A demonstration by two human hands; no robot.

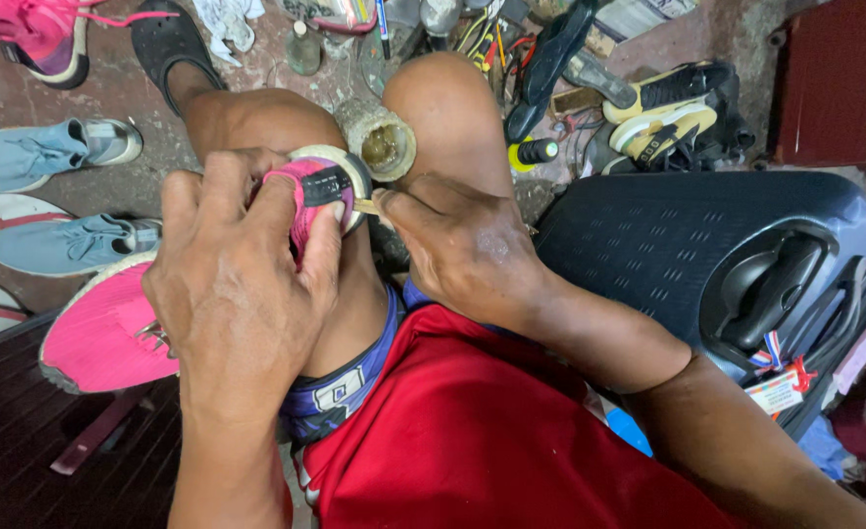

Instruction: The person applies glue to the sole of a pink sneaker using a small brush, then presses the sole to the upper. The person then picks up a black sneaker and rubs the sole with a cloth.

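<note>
The left hand [232, 284] is closed around the heel end of a pink shoe [109, 333]. Its fingers [300, 211] curl over the heel, near a small black tab [327, 184], and the thumb side presses on the white sole edge [340, 162]. The rest of the shoe runs back under this hand and comes out at its left side, where the pink upper and the speckled sole rim are seen.

The right hand [462, 245] is just to the right of the left hand. It is pinched narrow on a small pale tool [367, 206], maybe a thin stick or a brush handle; the view is too poor to tell which. The tip of the tool touches the shoe where the sole meets the pink cloth, between the two hands.

Just beyond the right hand, between the person's bare knees, stands an open tin [384, 142] with yellowish stuff inside. Under both wrists there are red shorts [472, 441].

To the right of the right hand lies a dark suitcase [727, 264], its handle turned up. Beyond it is a black and yellow shoe [668, 113], and near that a small yellow bottle [531, 154] with a black cap.

To the left of the left hand, well apart from it, two light blue sneakers [46, 152] lie on the floor. Far beyond this hand there is another pink shoe [46, 34] and a black sandal [168, 44] on the person's foot.
</note>
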